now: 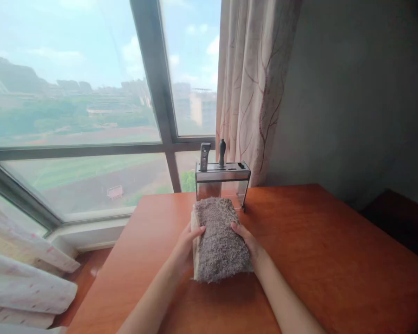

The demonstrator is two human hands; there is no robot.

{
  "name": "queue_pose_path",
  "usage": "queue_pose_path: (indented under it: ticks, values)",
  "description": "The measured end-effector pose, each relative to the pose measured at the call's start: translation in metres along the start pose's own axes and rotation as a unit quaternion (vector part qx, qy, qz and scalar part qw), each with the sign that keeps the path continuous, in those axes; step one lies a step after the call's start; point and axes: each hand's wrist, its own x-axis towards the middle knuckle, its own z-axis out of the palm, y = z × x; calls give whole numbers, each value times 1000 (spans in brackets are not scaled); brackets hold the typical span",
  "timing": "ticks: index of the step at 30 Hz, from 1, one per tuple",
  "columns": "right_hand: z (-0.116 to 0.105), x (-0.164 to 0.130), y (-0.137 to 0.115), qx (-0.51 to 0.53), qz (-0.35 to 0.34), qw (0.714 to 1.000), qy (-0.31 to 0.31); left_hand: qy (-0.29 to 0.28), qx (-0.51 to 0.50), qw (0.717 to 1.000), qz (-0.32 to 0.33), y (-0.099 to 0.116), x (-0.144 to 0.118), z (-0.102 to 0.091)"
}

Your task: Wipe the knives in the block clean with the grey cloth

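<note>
Grey fuzzy mat (220, 241), unlabelled, lies on the table (334, 260), left hand (184, 246) and right hand (248, 241) each holding one edge.

Folded grey shaggy mat (220, 241): lies on the wooden counter (334, 260), gripped at both long edges. Left hand (186, 243) on its left edge, right hand (245, 239) on its right. Knife block (223, 178): just behind the mat, two handles upright. Curtain (254, 88) and window (90, 106) behind.
</note>
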Motion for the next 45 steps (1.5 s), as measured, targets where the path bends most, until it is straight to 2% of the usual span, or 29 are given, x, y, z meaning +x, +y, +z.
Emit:
queue_pose_path:
  ticks: [3, 5, 7, 9, 11, 12, 16, 20, 22, 24, 28, 31, 37, 45]
  values:
    - [-2, -2, 0, -3, -12, 1000, -5, 6, 60, 996, 62, -2, 7, -4]
    - [-3, -3, 1, 1, 6, 1000, -15, 45, 144, 982, 114, -3, 15, -12]
    - [-4, -2, 1, 7, 25, 1000, -16, 101, 271, 938, 190, 0, 21, -20]
    - [-6, 2, 1, 12, 27, 1000, -6, 144, 396, 866, 270, 9, 25, -24]
    - [-7, 6, 2, 20, 17, 1000, 9, 159, 475, 801, 328, 28, 27, -23]
    - [-7, 9, 3, 25, 16, 999, 15, 160, 495, 779, 350, 39, 28, -19]
    - [-9, 15, 5, 48, 34, 997, 42, 175, 528, 723, 409, 89, 38, 4]
    - [-11, 18, 7, 58, 36, 996, 52, 161, 563, 672, 453, 128, 67, 27]
    - [-12, 19, 8, 63, 36, 996, 47, 146, 566, 673, 453, 142, 84, 36]
    - [-13, 20, 8, 69, 33, 996, 44, 121, 556, 693, 443, 152, 100, 43]
    - [-13, 23, 10, 74, 33, 995, 55, 88, 557, 707, 426, 160, 117, 52]
    - [-14, 25, 10, 80, 41, 994, 66, 68, 543, 714, 436, 161, 120, 53]
    - [-15, 27, 11, 86, 57, 992, 67, 28, 468, 764, 444, 166, 119, 56]
    - [-13, 26, 10, 82, 38, 994, 63, -8, 385, 780, 493, 202, 114, 89]
